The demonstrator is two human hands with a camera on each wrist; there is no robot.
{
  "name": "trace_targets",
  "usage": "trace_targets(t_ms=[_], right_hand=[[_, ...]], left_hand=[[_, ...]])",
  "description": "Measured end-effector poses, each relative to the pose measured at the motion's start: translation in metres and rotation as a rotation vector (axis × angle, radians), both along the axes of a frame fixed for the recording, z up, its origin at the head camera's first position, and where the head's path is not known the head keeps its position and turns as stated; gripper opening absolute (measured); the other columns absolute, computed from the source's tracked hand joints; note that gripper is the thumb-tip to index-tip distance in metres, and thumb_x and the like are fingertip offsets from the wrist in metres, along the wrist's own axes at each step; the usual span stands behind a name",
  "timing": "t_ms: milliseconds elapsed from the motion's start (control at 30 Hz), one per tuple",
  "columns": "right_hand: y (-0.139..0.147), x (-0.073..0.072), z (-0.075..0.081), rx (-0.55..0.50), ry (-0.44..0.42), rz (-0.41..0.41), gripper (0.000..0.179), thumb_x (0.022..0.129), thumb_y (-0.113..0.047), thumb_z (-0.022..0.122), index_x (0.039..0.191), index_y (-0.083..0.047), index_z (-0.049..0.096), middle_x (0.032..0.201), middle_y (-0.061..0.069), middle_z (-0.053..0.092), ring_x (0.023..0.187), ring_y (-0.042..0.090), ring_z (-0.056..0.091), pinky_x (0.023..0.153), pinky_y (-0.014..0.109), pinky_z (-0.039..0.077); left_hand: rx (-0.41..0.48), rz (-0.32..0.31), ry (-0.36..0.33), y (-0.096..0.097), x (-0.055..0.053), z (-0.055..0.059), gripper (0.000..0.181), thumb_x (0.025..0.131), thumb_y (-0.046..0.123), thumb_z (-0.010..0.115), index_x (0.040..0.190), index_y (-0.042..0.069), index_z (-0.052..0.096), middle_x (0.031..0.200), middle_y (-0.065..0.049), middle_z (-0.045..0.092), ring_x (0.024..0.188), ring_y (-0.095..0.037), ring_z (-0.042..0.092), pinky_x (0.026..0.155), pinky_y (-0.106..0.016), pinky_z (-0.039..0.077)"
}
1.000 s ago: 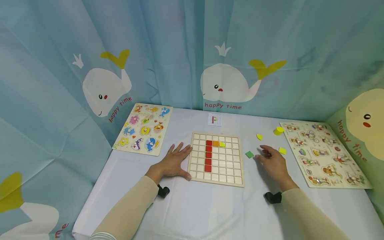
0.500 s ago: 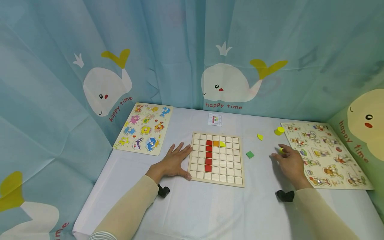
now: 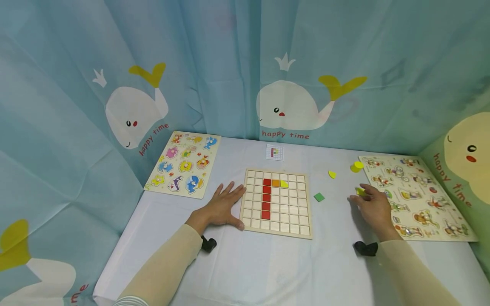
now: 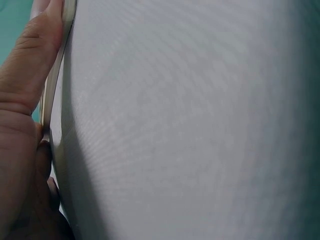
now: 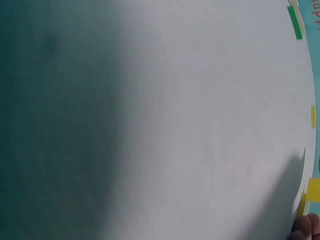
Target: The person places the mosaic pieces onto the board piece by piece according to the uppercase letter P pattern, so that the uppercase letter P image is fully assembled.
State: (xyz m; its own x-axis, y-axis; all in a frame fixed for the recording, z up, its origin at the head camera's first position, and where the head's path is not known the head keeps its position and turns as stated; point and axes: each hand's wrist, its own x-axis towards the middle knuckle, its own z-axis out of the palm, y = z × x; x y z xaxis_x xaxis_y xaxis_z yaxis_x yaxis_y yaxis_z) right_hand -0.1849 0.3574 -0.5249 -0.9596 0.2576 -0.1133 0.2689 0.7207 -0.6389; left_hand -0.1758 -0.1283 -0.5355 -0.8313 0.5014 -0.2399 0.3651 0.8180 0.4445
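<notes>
My left hand lies with spread fingers against the left edge of the wooden grid board. Its thumb touches the board's edge in the left wrist view. A column of red square tiles fills part of the grid, with an orange tile and a yellow quarter-round piece beside the top one. My right hand is over a yellow square tile, fingers loosely bent and partly covering it. Whether the fingertips touch that tile is hard to tell.
A green tile and another yellow quarter-round piece lie right of the board. Farther back is a stack of yellow round pieces. Picture puzzles flank the table, an animal puzzle and a figure puzzle. A pattern card lies behind the board.
My right hand has moved right, from near the green tile to the yellow square tile, and has shifted only slightly since half a second ago. My left hand stays put.
</notes>
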Motion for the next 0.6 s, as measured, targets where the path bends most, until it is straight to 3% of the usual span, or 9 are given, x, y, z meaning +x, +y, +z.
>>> trace_targets(t_ms=[100, 233, 433, 600], right_hand=[[-0.006, 0.002, 0.002, -0.017, -0.014, 0.034, 0.062, 0.105, -0.023, 0.063, 0.158, 0.002, 0.042, 0.152, 0.035, 0.047, 0.133, 0.052, 0.051, 0.09, 0.051, 0.056], [-0.018, 0.004, 0.001, -0.037, -0.015, 0.071, 0.063, 0.105, -0.022, 0.064, 0.158, 0.001, 0.041, 0.158, 0.035, 0.041, 0.138, 0.054, 0.046, 0.105, 0.066, 0.049], [-0.041, 0.004, -0.004, -0.025, 0.022, 0.12, 0.062, 0.101, -0.02, 0.069, 0.155, 0.001, 0.047, 0.153, 0.036, 0.043, 0.134, 0.052, 0.047, 0.102, 0.065, 0.048], [-0.06, 0.004, -0.006, -0.03, 0.004, 0.189, 0.062, 0.099, -0.02, 0.072, 0.154, 0.0, 0.05, 0.153, 0.034, 0.044, 0.136, 0.053, 0.046, 0.108, 0.068, 0.046]], left_hand=[[0.0, -0.003, 0.001, 0.001, 0.0, 0.001, 0.134, 0.069, 0.068, 0.089, 0.171, 0.019, 0.016, 0.178, 0.002, 0.012, 0.166, -0.023, -0.004, 0.134, -0.048, -0.009], [0.0, -0.003, 0.008, 0.0, 0.001, 0.001, 0.134, 0.069, 0.069, 0.088, 0.171, 0.019, 0.017, 0.178, 0.002, 0.013, 0.166, -0.024, -0.004, 0.134, -0.049, -0.009], [0.006, 0.001, 0.007, 0.0, 0.001, 0.001, 0.134, 0.069, 0.068, 0.089, 0.171, 0.019, 0.017, 0.178, 0.002, 0.013, 0.166, -0.023, -0.004, 0.134, -0.048, -0.008], [0.01, 0.002, 0.008, 0.0, 0.001, 0.001, 0.133, 0.069, 0.067, 0.089, 0.171, 0.02, 0.018, 0.178, 0.002, 0.014, 0.166, -0.023, -0.004, 0.134, -0.048, -0.008]])
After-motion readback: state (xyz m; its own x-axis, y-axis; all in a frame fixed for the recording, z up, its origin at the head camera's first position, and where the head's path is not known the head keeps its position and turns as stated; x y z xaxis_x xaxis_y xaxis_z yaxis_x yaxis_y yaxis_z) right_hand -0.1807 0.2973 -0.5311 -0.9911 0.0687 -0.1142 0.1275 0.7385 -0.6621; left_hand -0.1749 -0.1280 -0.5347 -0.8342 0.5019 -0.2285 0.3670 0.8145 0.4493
